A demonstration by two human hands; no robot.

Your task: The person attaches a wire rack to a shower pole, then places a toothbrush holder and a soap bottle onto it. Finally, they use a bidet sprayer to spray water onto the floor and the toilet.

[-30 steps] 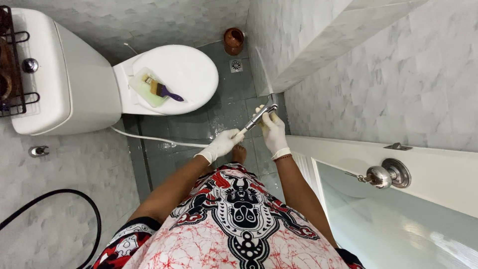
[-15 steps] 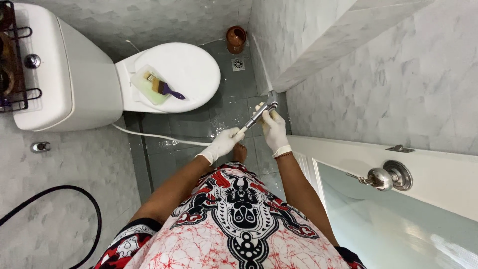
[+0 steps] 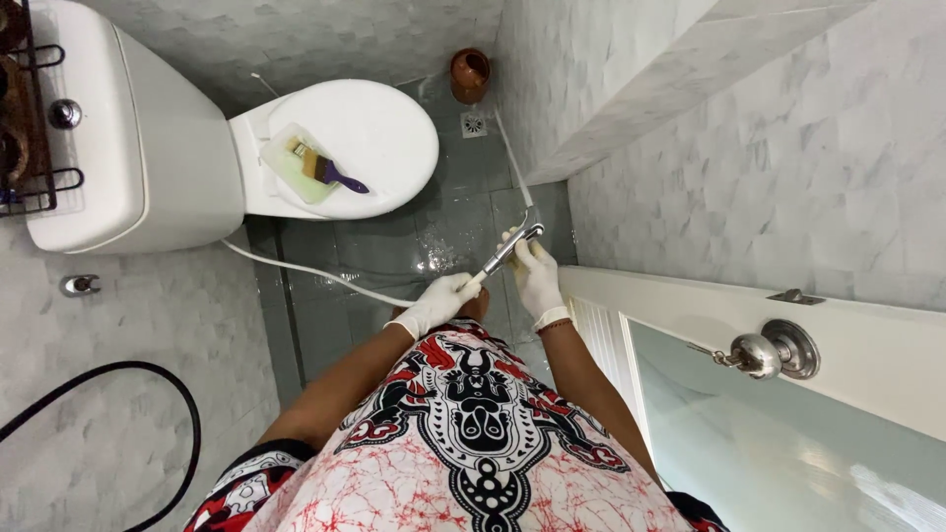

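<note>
Both gloved hands, left hand and right hand, keep fingers clamped on the chrome bidet sprayer, unchanged, low over the wet grey floor beside the toilet.

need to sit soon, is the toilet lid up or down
Down: the white toilet lid lies flat over the bowl, with a pale cloth and purple-handled brush resting on top.

Two gloved hands, one sprayer, one toilet, one brush.
</note>
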